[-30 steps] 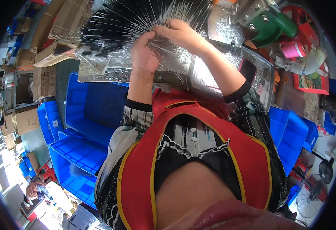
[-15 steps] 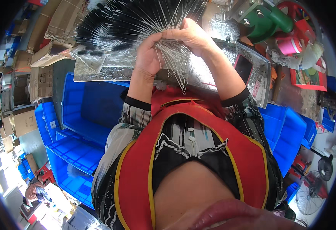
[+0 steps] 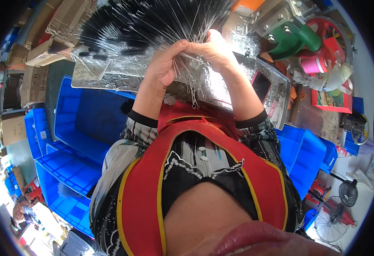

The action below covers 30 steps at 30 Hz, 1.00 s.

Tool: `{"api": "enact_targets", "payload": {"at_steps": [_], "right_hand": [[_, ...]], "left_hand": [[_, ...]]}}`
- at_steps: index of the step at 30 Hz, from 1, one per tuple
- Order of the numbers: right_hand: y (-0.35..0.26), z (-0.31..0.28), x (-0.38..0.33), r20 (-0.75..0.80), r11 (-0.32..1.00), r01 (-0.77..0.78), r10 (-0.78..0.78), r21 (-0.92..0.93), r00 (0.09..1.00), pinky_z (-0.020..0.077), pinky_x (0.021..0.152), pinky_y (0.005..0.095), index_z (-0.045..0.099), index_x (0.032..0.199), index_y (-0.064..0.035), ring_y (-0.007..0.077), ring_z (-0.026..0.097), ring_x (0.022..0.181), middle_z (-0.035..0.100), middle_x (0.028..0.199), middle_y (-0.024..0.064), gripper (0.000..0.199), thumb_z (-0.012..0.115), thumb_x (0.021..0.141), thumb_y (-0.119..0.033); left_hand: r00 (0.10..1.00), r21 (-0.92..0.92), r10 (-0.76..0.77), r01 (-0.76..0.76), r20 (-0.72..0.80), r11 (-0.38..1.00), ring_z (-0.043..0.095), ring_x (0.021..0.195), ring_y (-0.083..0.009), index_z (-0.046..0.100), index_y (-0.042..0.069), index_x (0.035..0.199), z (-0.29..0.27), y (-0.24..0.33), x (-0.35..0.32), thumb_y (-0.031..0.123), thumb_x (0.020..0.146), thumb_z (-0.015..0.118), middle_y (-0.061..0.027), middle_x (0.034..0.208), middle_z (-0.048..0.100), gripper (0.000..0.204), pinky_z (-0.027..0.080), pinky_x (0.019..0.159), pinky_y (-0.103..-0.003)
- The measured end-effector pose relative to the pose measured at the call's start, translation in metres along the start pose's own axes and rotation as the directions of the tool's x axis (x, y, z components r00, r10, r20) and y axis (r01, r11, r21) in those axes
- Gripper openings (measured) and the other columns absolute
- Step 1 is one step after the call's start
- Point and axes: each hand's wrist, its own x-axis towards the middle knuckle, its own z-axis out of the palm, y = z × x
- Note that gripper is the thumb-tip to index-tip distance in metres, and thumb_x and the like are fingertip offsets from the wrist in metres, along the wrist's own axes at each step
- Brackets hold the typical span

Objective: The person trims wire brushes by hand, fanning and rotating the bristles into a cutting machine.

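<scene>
A large bunch of black-bristled wire brushes (image 3: 129,25) fans out across the foil-covered bench at the top. Their thin metal stems run toward me, and several end in small loops below my hands. My left hand (image 3: 166,64) is curled around the stems from the left. From the right, my right hand (image 3: 212,53) closes on the same stems. Thumbs and fingertips meet over the bundle, while the palms and some fingers are hidden by the wires and glare.
The foil-covered bench (image 3: 95,72) carries a phone (image 3: 261,85) at right. Beyond it are a green machine part (image 3: 289,40) and a pink spool (image 3: 312,65). Blue bins (image 3: 93,115) stand on both sides of me. Cardboard boxes (image 3: 35,85) line the left; fans (image 3: 333,219) stand lower right.
The whole view has shifted slightly left and down at the bench. The looped stem ends under my hands hang in a narrower group. Both hands still grip the brushes.
</scene>
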Motion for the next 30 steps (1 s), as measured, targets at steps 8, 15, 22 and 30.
{"api": "enact_targets", "payload": {"at_steps": [8, 15, 22, 30], "right_hand": [[0.026, -0.013, 0.020, 0.241, 0.896, -0.091, -0.018, 0.435, 0.970, 0.0475, 0.055, 0.0243, 0.059, 0.081, 0.0035, 0.0128, 0.058, 0.061, 0.061, 0.073, 0.0092, 0.025, 0.070, 0.061, -0.006], [0.045, -0.009, 0.026, -0.028, 0.985, 0.156, -0.159, -0.078, 0.987, 0.0387, 0.042, 0.0278, 0.055, 0.059, 0.0013, 0.0125, 0.048, 0.043, 0.056, 0.056, 0.0083, 0.024, 0.069, 0.063, -0.018], [0.035, 0.008, 0.011, -0.029, 0.791, 0.311, -0.383, -0.526, 0.923, 0.0412, 0.053, 0.0374, 0.049, 0.059, 0.0053, 0.0314, 0.052, 0.055, 0.049, 0.059, 0.0198, 0.021, 0.057, 0.066, -0.013], [0.023, 0.011, 0.006, 0.067, 0.620, 0.499, -0.584, -0.605, 0.809, 0.0400, 0.052, 0.0335, 0.051, 0.066, 0.0056, 0.0246, 0.049, 0.054, 0.049, 0.061, 0.0176, 0.019, 0.057, 0.066, -0.013]], "left_hand": [[0.998, -0.093, -0.019, 0.014, -0.052, 0.996, 0.060, 0.077, -0.0202, 0.055, -0.002, 0.091, -0.003, 0.010, 0.002, 0.007, 0.080, 0.052, -0.0111, 0.085, 0.061, 0.015, 0.050, 0.071, -0.031], [0.999, -0.030, -0.029, 0.028, -0.028, 0.999, 0.060, 0.072, -0.0189, 0.056, -0.003, 0.089, 0.005, 0.011, -0.007, 0.007, 0.079, 0.055, -0.0118, 0.081, 0.060, 0.014, 0.050, 0.066, -0.028], [0.988, 0.206, 0.124, -0.104, -0.090, 0.973, 0.057, 0.079, -0.0155, 0.057, -0.008, 0.092, 0.016, 0.012, -0.015, 0.002, 0.070, 0.064, -0.0123, 0.089, 0.060, 0.025, 0.045, 0.071, -0.026], [0.944, 0.422, 0.331, -0.302, 0.007, 0.855, 0.055, 0.068, -0.0105, 0.060, -0.002, 0.087, 0.021, 0.003, -0.026, 0.014, 0.073, 0.066, -0.0055, 0.080, 0.061, 0.022, 0.044, 0.060, -0.021]]}}
